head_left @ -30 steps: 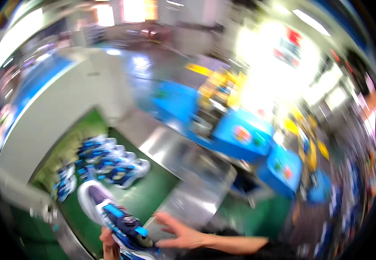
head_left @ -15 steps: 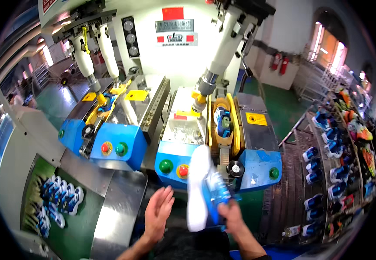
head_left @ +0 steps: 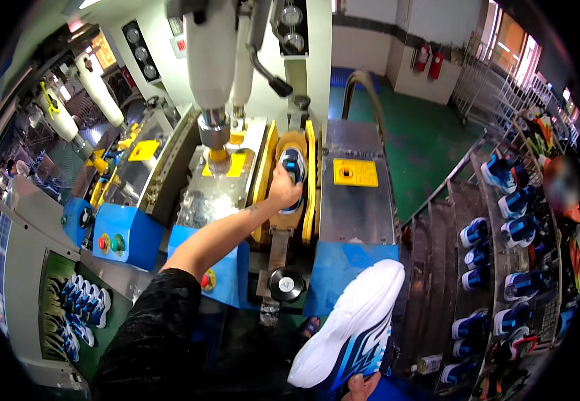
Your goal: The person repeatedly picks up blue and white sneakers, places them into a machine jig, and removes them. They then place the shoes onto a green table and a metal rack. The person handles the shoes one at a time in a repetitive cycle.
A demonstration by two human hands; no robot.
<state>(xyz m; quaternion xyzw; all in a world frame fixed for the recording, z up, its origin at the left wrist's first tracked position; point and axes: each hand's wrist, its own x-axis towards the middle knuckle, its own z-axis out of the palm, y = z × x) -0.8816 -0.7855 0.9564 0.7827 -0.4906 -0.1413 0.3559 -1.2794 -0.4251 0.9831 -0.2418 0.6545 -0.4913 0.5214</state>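
Note:
My left hand [head_left: 286,190] reaches forward and closes over a blue and white sneaker [head_left: 293,160], which sits sole down in a tan cradle between yellow-edged side pads. Part of that sneaker is hidden under my fingers. In my right hand [head_left: 362,386], at the lower edge, is another sneaker [head_left: 350,327], tilted so that its white sole faces up and left and its blue striped upper faces down. Only some fingers of that hand show. Left of the cradle, a white press cylinder [head_left: 215,73] with a metal and yellow tip hangs over a metal plate.
Blue control boxes [head_left: 119,234] with red and green buttons front the machine. A black round knob [head_left: 286,285] stands before the cradle. To the right is a rack [head_left: 437,267] holding several sneakers. More sneakers [head_left: 86,301] lie in a green-lined opening at left. Fire extinguishers [head_left: 429,60] hang behind.
My left hand has moved forward from near my body onto the sneaker in the cradle. The sneaker in my right hand has shifted right and down. The view has turned right.

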